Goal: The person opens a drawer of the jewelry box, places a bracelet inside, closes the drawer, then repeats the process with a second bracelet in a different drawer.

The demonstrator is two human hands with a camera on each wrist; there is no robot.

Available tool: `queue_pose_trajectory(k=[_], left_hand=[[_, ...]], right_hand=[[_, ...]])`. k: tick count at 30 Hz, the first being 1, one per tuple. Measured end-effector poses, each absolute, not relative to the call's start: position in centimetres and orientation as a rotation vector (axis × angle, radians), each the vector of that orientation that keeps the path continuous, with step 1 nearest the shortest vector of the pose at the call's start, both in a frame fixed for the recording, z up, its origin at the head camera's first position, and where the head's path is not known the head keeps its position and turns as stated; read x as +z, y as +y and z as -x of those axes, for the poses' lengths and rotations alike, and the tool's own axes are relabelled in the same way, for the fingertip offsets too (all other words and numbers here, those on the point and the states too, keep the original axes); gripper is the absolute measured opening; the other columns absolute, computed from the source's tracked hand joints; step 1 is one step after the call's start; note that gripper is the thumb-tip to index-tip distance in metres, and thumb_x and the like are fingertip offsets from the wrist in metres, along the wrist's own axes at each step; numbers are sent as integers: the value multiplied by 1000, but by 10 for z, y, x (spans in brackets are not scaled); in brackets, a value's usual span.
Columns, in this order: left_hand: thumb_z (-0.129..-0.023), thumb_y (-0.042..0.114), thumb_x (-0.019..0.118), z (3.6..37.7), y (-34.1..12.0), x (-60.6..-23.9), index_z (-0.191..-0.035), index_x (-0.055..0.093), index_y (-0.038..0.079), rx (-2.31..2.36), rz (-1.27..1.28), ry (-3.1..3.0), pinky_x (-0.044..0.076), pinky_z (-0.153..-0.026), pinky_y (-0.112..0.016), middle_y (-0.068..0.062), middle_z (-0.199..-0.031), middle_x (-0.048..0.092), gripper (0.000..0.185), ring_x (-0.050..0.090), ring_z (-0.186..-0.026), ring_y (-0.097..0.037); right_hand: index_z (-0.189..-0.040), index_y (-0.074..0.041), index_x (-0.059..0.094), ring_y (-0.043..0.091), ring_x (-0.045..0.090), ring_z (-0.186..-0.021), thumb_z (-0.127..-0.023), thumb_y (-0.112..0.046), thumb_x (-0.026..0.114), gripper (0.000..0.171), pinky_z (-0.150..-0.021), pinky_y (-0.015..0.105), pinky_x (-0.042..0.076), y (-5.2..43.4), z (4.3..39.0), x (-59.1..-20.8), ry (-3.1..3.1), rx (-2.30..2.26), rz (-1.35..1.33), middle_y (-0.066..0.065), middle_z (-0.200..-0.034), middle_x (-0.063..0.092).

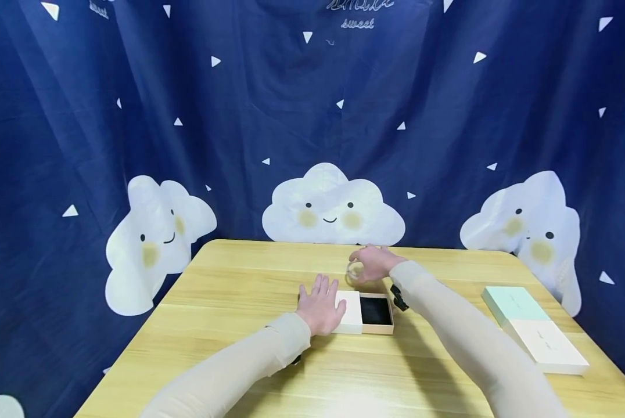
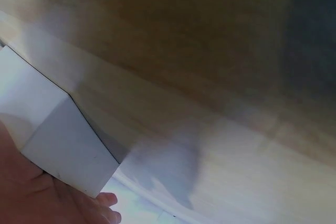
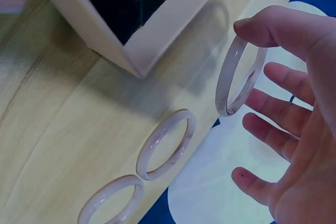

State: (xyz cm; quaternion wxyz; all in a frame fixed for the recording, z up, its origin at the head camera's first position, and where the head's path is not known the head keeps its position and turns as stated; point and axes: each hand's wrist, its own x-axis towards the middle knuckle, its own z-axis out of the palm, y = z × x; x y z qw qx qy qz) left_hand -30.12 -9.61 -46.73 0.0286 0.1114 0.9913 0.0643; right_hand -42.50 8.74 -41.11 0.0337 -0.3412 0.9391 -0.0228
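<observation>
My left hand point(image 1: 320, 305) lies flat, fingers straight, on the white sleeve point(image 1: 350, 313) of a small drawer box; its black-lined tray point(image 1: 376, 310) is slid out to the right. In the left wrist view the white sleeve point(image 2: 63, 150) sits against my left hand's fingers point(image 2: 31, 198). Just beyond the box, my right hand point(image 1: 372, 262) pinches a pale translucent bangle point(image 1: 352, 271) upright above the table. The right wrist view shows that bangle point(image 3: 224, 98) under the thumb of my right hand point(image 3: 273, 72). Two more bangles point(image 3: 148, 153) point(image 3: 113, 183) lie flat by the tray's wall point(image 3: 173, 22).
A mint flat box point(image 1: 513, 303) and a white flat box point(image 1: 548, 343) lie at the right edge of the wooden table point(image 1: 229, 278). A dark blue curtain with white clouds point(image 1: 333, 203) hangs right behind the table's far edge.
</observation>
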Motion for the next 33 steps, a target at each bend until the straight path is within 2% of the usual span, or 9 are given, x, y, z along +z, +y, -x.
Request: queue_pose_trajectory(k=[6,9,13,21,24,30,33], left_hand=[[-105,55,16,303,-96,-471,-163,20,15,206,-339,3061,11,-120,-68,-13,-169,16,70,6,-157,-29],[-105,53,18,302,-97,-468,-162,21,15,219,-345,3062,12,-120,-67,-14,-169,17,69,8,-157,-29],[-106,51,21,299,-97,-464,-161,24,13,237,-359,3068,14,-119,-67,-15,-168,20,67,11,-157,-30],[-105,53,17,301,-97,-465,-163,19,15,207,-342,3048,10,-120,-67,-13,-169,15,69,6,-158,-29],[-105,54,17,302,-97,-465,-163,18,15,205,-339,3044,9,-120,-67,-13,-169,14,69,5,-158,-29],[-106,52,19,299,-97,-461,-163,19,14,210,-352,3041,10,-120,-68,-14,-169,15,68,7,-157,-30],[-106,52,19,298,-98,-460,-163,19,14,222,-358,3038,10,-120,-68,-14,-169,14,68,7,-157,-30]], right_hand=[[-123,-18,70,35,56,-125,-88,-39,74,40,-97,74,40,90,414,-401,2876,-77,1096,3,-131,68],[-122,-19,71,35,55,-126,-90,-39,72,38,-98,75,39,92,408,-396,2875,-81,1095,3,-132,67],[-126,-19,68,34,53,-129,-89,-37,73,42,-101,75,37,95,403,-394,2879,-51,1087,2,-134,66],[-133,-16,64,33,53,-128,-79,-29,82,58,-102,68,39,101,391,-385,2884,-5,1090,3,-132,67],[-134,-17,64,32,53,-127,-79,-30,82,59,-102,66,39,104,386,-383,2881,-2,1092,1,-133,67],[-133,-20,65,28,52,-125,-79,-31,82,57,-102,69,38,112,380,-383,2880,-2,1102,-3,-135,66],[-131,-21,67,25,54,-119,-77,-31,83,58,-98,64,41,116,378,-384,2884,7,1119,-5,-134,66]])
